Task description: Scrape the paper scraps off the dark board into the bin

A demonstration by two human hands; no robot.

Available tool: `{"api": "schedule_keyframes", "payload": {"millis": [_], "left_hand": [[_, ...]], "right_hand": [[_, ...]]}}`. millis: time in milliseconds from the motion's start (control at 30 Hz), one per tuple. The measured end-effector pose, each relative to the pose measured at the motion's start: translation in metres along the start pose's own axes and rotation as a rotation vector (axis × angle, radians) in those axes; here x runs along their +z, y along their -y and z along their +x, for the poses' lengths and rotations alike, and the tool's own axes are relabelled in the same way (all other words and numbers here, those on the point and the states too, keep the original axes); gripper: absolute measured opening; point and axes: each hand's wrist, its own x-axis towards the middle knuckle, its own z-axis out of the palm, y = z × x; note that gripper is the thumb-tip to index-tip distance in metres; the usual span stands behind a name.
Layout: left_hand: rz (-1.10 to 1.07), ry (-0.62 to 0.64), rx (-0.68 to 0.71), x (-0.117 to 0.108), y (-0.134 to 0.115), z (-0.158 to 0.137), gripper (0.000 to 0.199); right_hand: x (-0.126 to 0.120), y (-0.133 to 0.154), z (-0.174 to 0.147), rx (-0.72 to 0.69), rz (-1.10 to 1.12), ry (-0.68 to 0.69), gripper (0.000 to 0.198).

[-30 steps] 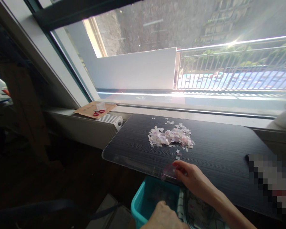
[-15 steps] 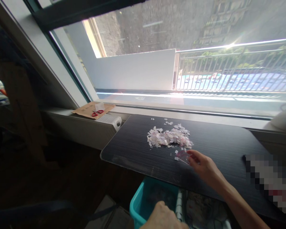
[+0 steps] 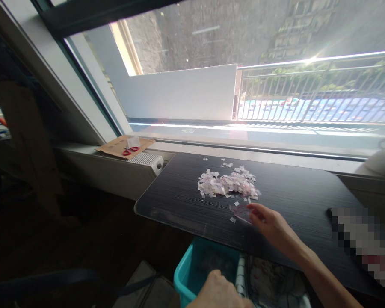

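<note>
My right hand [image 3: 266, 218] is closed over the table, its thumb and fingers pinching a clear, pink-tinted sheet of plastic [image 3: 240, 212]. This sheet lies low against the tabletop, just in front of a heap of small pale paper scraps [image 3: 226, 184]. Two loose scraps, one of them a small white square [image 3: 232, 220], lie beside its left edge. At the bottom, my left hand [image 3: 218, 291] is closed at the near side of a teal bin [image 3: 183, 273], apparently round its rim; the fingertips are hidden.
The dark table [image 3: 291, 188] stands against the window sill. Beside the bin is another container [image 3: 272, 278] with crumpled contents. Red-handled scissors [image 3: 131, 151] lie on a brown envelope [image 3: 112, 148] at the left. A pixelated object [image 3: 362, 244] lies on the right.
My right hand has moved slightly left with the plastic sheet. A small scrap near the sheet has shifted left and toward the table's front edge. My left hand stays in place.
</note>
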Motion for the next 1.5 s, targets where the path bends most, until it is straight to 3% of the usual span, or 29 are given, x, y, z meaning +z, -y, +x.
{"api": "schedule_keyframes", "payload": {"millis": [67,300,500,667,833,967,1067,1167,1333,1500], "left_hand": [[0.021,0.023,0.009,0.0,-0.001,-0.001,0.011],[0.073,-0.08,0.034,0.01,0.001,0.003,0.006],[0.021,-0.022,0.015,0.01,0.002,0.001,0.005],[0.016,-0.068,0.033,0.01,0.0,-0.001,0.005],[0.031,-0.023,0.009,0.004,0.0,-0.001,0.007],[0.025,-0.053,0.016,0.005,0.0,0.0,0.007],[0.032,-0.083,0.025,0.005,-0.001,0.0,0.005],[0.054,-0.043,0.016,0.002,-0.001,-0.001,0.006],[0.048,-0.018,0.002,0.001,0.0,-0.001,0.003],[0.031,-0.082,0.018,0.008,0.002,0.001,0.006]], "right_hand": [[0.003,0.002,-0.004,-0.023,0.052,0.064,0.033],[0.009,0.009,-0.001,0.01,0.029,-0.002,0.037],[0.017,0.027,-0.019,-0.071,0.091,0.148,0.03],[0.015,0.025,-0.032,0.02,0.127,0.124,0.033],[0.018,0.034,-0.039,-0.067,0.195,0.267,0.026],[0.015,0.016,-0.018,-0.002,0.117,0.023,0.032],[0.011,0.001,0.001,0.028,0.032,-0.082,0.036],[0.01,0.002,0.007,0.031,-0.018,-0.079,0.037],[0.013,0.015,-0.005,-0.031,0.086,0.093,0.033],[0.017,0.011,-0.007,0.036,0.115,0.021,0.035]]}}
